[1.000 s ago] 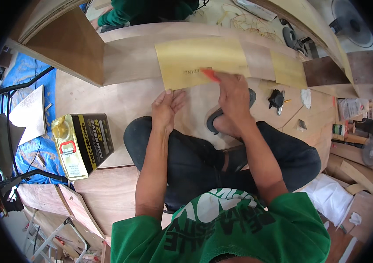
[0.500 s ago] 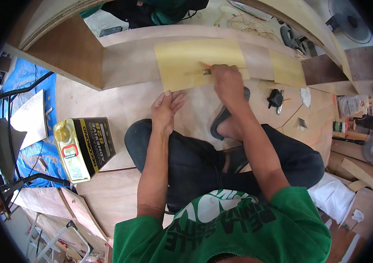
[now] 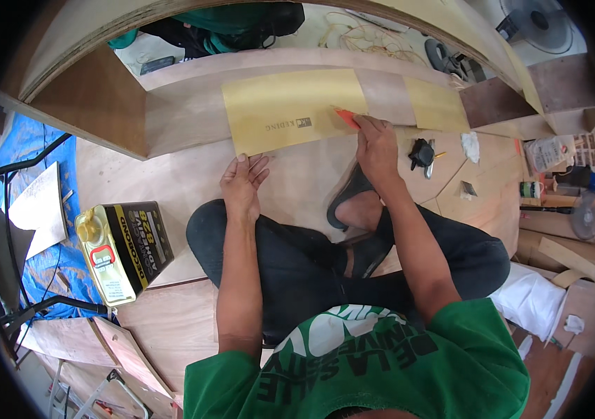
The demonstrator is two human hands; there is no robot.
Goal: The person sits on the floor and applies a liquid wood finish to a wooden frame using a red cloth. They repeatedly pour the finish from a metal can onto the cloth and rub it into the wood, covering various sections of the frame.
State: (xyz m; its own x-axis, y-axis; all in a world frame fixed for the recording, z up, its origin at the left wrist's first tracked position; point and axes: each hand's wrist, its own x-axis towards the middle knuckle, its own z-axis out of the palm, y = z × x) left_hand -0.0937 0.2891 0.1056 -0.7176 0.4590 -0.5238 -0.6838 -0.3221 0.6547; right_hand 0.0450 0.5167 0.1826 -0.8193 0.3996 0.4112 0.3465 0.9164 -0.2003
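A yellow laminate sheet point(image 3: 294, 108), glossy and rectangular, lies flat on a pale plywood panel point(image 3: 185, 115), near its front edge. The right hand point(image 3: 375, 143) is closed around a small red scraper point(image 3: 346, 117) pressed on the sheet's right part. The left hand point(image 3: 243, 183) lies open, fingers spread, touching the sheet's near edge.

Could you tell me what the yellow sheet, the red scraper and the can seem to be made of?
Sheet: likely thin laminate, smooth, slight sheen. Scraper: probably plastic, flat and bright red, in the right hand. Can: metal, glossy printed sides, yellow top.
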